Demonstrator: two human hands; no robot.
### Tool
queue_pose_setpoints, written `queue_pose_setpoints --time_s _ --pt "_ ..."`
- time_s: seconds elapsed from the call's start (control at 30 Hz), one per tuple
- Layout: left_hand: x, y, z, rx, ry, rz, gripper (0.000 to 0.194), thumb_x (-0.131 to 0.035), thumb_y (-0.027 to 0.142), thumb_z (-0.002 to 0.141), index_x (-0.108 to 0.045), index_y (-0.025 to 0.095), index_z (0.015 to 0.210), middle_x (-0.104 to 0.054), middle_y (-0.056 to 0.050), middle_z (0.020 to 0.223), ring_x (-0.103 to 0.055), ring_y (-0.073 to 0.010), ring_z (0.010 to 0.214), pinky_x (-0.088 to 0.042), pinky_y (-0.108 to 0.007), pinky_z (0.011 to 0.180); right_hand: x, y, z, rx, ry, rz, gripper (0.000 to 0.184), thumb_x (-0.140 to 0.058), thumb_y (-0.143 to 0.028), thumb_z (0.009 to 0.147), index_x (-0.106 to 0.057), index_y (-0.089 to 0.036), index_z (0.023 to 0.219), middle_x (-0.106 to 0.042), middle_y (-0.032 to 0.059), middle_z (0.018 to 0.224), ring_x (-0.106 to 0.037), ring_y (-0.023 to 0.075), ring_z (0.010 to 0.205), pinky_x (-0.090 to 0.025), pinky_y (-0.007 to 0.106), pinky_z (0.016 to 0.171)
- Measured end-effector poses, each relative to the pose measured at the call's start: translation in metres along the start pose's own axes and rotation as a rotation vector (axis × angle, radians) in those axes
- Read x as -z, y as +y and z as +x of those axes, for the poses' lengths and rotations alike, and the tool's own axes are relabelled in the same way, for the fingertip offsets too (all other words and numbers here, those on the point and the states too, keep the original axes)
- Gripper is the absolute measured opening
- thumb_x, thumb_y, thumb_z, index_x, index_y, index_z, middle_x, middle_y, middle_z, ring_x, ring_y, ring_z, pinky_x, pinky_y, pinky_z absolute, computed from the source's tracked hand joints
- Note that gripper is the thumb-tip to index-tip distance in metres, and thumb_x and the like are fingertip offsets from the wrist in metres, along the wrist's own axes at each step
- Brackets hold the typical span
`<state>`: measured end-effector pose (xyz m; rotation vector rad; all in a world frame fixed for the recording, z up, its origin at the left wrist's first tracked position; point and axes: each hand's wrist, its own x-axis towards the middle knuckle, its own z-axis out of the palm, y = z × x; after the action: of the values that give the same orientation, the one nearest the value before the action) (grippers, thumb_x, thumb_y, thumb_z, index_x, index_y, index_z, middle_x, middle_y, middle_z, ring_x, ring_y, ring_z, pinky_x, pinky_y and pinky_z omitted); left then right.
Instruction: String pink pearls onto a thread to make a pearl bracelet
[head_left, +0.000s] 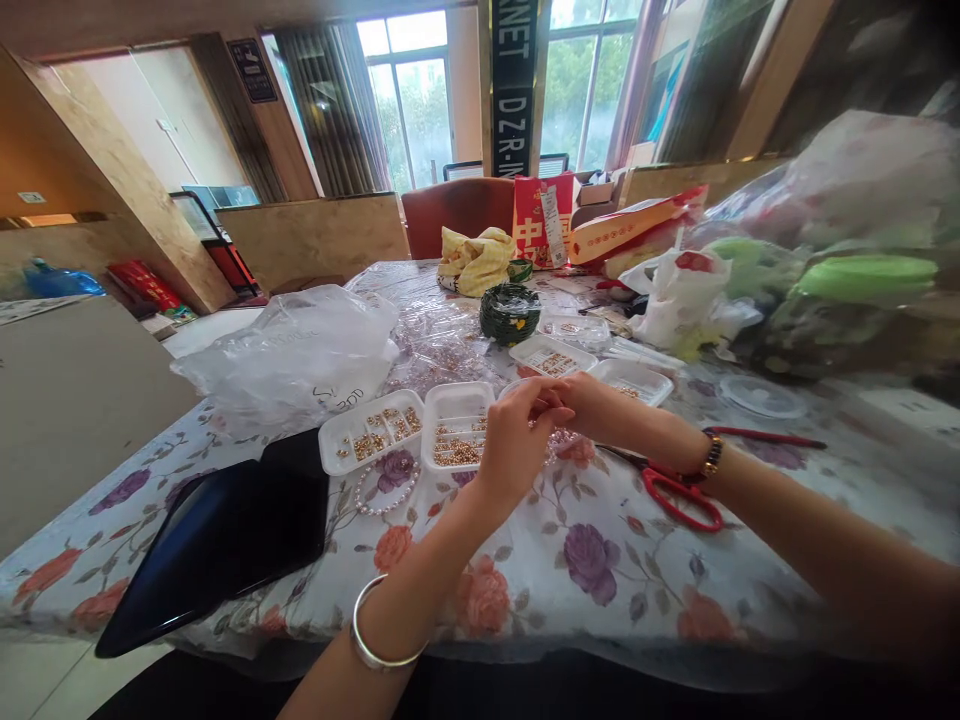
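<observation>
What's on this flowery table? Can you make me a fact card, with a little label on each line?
Left hand: close against the right hand
Between the hands: can't tell, too hidden
Left wrist: silver bangle
Right wrist: dark bracelet
Gold beads: in white trays
Bead loop: pale, lying on the tablecloth
Scissors: red handles, beside the right forearm
Black flat object: shiny, left of the trays
Tablecloth: pale, with purple and orange flowers

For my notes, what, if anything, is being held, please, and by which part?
Cannot be told: the left hand and right hand would hide anything small.
</observation>
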<state>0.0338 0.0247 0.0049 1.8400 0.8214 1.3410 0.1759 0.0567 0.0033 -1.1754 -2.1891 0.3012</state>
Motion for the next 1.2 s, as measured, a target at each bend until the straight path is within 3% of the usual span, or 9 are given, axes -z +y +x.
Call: queue_pose_setpoints --time_s 0.1,0.23,0.37,0.5,0.73,0.93,1.2 --pt "0.0 0.002 0.0 0.124 0.004 -0.18 0.017 -0.058 0.008 0.073 -0.061 0.019 0.087 -0.058 0.002 0.07 -0.057 -0.0082 0.061 -0.045 -0.021 0.06 0.006 0.002 -0.006 -0.079 -0.018 0.051 0.013 -0.055 -0.02 0.072 -0.068 -0.018 0.068 -0.054 -0.002 0.051 -0.043 0.0098 0.049 -0.032 0.025 0.05" --pt "0.0 0.002 0.0 0.176 0.014 -0.319 0.013 -0.06 0.016 0.075 -0.059 0.018 0.088 -0.055 0.003 0.069 -0.055 -0.0057 0.055 -0.043 -0.019 0.055 0.016 -0.003 -0.021 -0.163 -0.037 0.209 0.03 -0.051 -0.042 0.081 -0.07 -0.019 0.088 -0.067 0.0017 0.074 -0.056 0.0134 0.064 -0.041 0.026 0.057" --pt "-0.001 0.001 0.0 0.193 0.059 -0.385 0.017 -0.062 0.018 0.074 -0.058 0.018 0.091 -0.056 0.003 0.071 -0.057 -0.0059 0.057 -0.045 -0.019 0.057 0.018 -0.013 -0.036 -0.385 -0.03 0.635 0.028 -0.06 -0.044 0.077 -0.07 -0.022 0.092 -0.069 0.0036 0.089 -0.06 0.0145 0.079 -0.044 0.027 0.073" --pt "0.0 0.003 0.0 0.184 0.117 -0.392 0.018 -0.062 0.018 0.074 -0.058 0.018 0.091 -0.057 0.003 0.074 -0.059 -0.006 0.06 -0.047 -0.02 0.06 0.01 -0.018 -0.039 -0.543 -0.024 0.983 0.023 -0.066 -0.04 0.073 -0.071 -0.023 0.087 -0.068 0.0031 0.09 -0.059 0.011 0.076 -0.045 0.024 0.07" --pt "0.002 0.007 -0.001 0.154 0.213 -0.398 0.018 -0.065 0.018 0.072 -0.059 0.02 0.088 -0.058 0.003 0.077 -0.058 -0.0042 0.062 -0.047 -0.016 0.058 0.0 -0.017 -0.038 -0.564 0.031 1.127 0.019 -0.071 -0.035 0.07 -0.072 -0.024 0.084 -0.067 0.0024 0.088 -0.058 0.0102 0.077 -0.045 0.023 0.074" --pt "0.002 0.011 -0.002 0.132 0.228 -0.431 0.016 -0.065 0.016 0.071 -0.059 0.02 0.085 -0.058 0.004 0.077 -0.061 -0.006 0.064 -0.05 -0.018 0.06 -0.002 -0.027 -0.042 -0.613 -0.021 1.307 0.015 -0.071 -0.034 0.07 -0.072 -0.023 0.081 -0.065 0.0002 0.081 -0.054 0.0074 0.069 -0.045 0.021 0.068" --pt "0.0 0.01 -0.002 0.104 0.21 -0.444 0.018 -0.067 0.014 0.068 -0.06 0.02 0.083 -0.062 0.003 0.077 -0.063 -0.0069 0.066 -0.051 -0.018 0.062 -0.002 -0.041 -0.042 -0.669 0.061 1.438 0.013 -0.074 -0.03 0.067 -0.07 -0.02 0.073 -0.058 -0.0024 0.07 -0.048 0.0049 0.061 -0.042 0.017 0.059"
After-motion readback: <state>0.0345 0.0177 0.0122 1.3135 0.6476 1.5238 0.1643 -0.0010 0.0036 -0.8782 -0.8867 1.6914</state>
